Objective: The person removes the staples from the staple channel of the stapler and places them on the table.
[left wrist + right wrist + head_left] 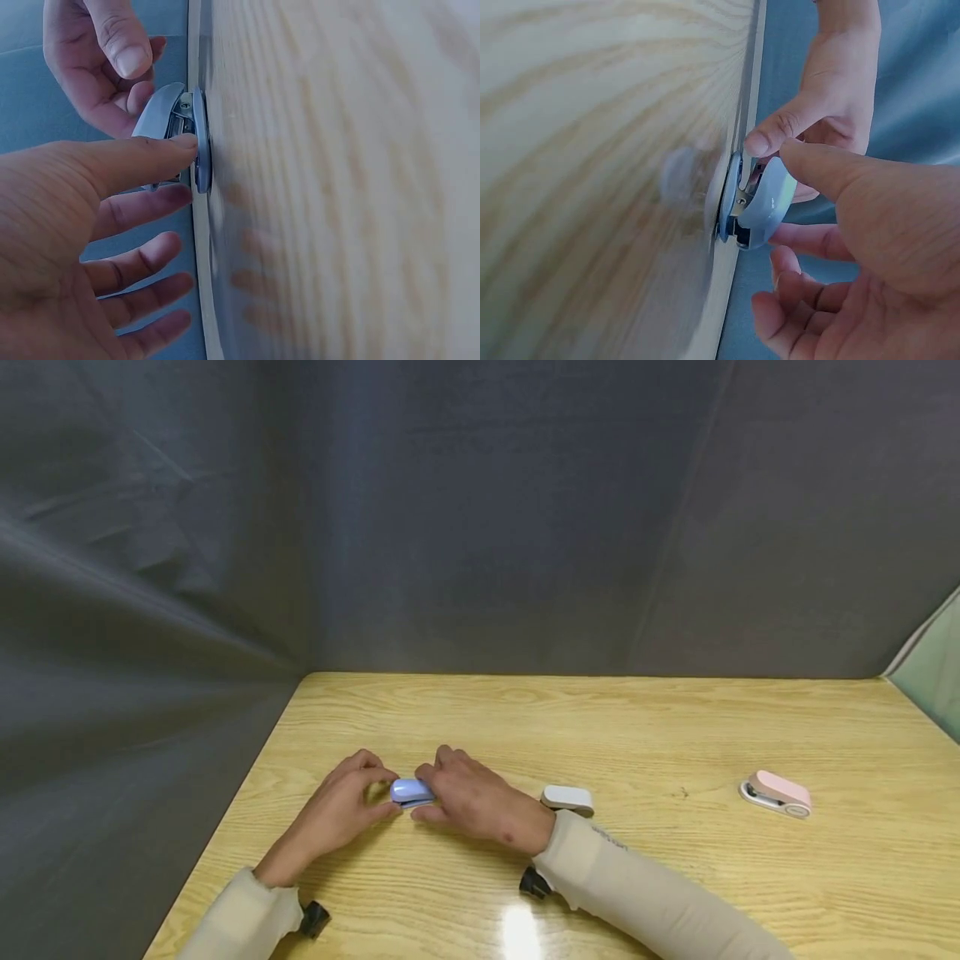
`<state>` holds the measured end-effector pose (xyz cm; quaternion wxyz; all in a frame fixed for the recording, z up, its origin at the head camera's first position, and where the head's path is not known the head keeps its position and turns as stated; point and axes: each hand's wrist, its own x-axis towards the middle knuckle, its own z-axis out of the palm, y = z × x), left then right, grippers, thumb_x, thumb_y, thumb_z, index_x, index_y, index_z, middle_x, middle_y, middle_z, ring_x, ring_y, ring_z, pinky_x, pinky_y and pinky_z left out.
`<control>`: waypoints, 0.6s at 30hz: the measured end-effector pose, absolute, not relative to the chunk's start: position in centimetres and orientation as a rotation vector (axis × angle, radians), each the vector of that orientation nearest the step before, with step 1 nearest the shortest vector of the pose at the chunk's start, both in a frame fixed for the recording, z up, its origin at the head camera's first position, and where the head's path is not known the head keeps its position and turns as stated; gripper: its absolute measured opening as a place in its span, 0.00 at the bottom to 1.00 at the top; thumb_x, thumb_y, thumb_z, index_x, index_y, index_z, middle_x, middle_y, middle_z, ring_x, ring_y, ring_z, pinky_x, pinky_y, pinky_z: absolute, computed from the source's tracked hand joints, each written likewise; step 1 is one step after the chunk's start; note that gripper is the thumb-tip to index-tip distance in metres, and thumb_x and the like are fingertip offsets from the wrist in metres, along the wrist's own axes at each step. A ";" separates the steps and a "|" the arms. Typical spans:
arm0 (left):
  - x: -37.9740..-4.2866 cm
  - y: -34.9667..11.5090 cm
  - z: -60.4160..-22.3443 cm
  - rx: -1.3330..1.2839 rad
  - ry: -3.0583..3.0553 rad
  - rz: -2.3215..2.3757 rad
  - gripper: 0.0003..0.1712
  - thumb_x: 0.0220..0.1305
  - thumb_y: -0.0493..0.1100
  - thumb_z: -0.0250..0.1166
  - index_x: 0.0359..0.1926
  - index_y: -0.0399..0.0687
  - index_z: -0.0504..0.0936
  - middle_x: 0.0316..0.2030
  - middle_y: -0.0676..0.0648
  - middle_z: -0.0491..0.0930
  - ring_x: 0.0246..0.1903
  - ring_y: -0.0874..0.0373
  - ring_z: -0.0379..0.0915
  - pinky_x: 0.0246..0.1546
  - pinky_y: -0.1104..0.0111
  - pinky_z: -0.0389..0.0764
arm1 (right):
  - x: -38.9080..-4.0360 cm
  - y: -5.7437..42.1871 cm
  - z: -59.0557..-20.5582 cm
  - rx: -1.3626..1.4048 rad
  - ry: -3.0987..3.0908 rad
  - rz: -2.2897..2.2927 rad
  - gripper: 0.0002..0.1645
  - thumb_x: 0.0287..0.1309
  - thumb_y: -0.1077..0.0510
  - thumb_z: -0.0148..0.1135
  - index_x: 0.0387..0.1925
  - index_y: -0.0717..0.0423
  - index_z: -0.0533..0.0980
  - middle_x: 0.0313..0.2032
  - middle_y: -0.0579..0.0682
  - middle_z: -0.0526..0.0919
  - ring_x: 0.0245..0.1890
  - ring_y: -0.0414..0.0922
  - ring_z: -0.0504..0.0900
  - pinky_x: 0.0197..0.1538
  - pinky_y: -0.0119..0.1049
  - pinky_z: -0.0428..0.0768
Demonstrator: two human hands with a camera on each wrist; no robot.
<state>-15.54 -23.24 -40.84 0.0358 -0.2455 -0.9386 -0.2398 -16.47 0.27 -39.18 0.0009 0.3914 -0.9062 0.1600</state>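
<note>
A blue stapler [410, 791] lies on the wooden table, left of the middle, between both hands. Its top arm stands a little apart from its base in both wrist views. My left hand [341, 806] pinches the stapler's left end with thumb and index finger, the other fingers spread loosely. From the opposite side my right hand [480, 797] grips the right end, covering part of it in the head view. In the right wrist view, the right thumb [817, 165] reaches the rounded top of the stapler [769, 202], and a finger lies along its other side.
Close behind the right wrist is a white stapler-like object [567, 798], its lower edge partly covered by the sleeve. A pink and white stapler [780, 792] lies far to the right. Dark cloth [495, 527] hangs along the table's back and left sides.
</note>
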 end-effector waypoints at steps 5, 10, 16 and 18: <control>-15.7 -23.1 -40.9 -0.748 -2.895 -0.752 0.16 0.58 0.39 0.79 0.47 0.42 0.89 0.43 0.52 0.75 0.36 0.58 0.67 0.35 0.65 0.71 | -16.4 -0.1 -39.1 1.190 -2.867 0.451 0.22 0.68 0.41 0.67 0.50 0.54 0.81 0.36 0.46 0.72 0.33 0.40 0.70 0.34 0.30 0.72; -15.8 -23.0 -40.9 -0.710 -2.911 -0.764 0.14 0.58 0.38 0.79 0.45 0.43 0.89 0.41 0.52 0.76 0.35 0.58 0.67 0.36 0.65 0.71 | -16.2 -0.5 -39.2 1.139 -2.886 0.411 0.20 0.68 0.40 0.67 0.47 0.52 0.81 0.36 0.46 0.72 0.34 0.41 0.70 0.32 0.32 0.72; -15.7 -23.0 -40.8 -0.680 -2.925 -0.813 0.12 0.59 0.39 0.78 0.44 0.42 0.90 0.40 0.52 0.76 0.36 0.57 0.68 0.36 0.64 0.71 | -16.2 -1.0 -39.4 1.116 -2.875 0.344 0.21 0.67 0.40 0.67 0.47 0.51 0.81 0.38 0.48 0.73 0.34 0.42 0.72 0.33 0.33 0.73; -15.6 -23.1 -40.8 -0.661 -2.936 -0.809 0.12 0.59 0.39 0.78 0.44 0.43 0.90 0.40 0.53 0.76 0.36 0.57 0.69 0.36 0.64 0.71 | -16.2 -1.2 -39.6 1.121 -2.868 0.327 0.21 0.67 0.40 0.68 0.47 0.51 0.81 0.37 0.48 0.73 0.34 0.42 0.72 0.33 0.33 0.73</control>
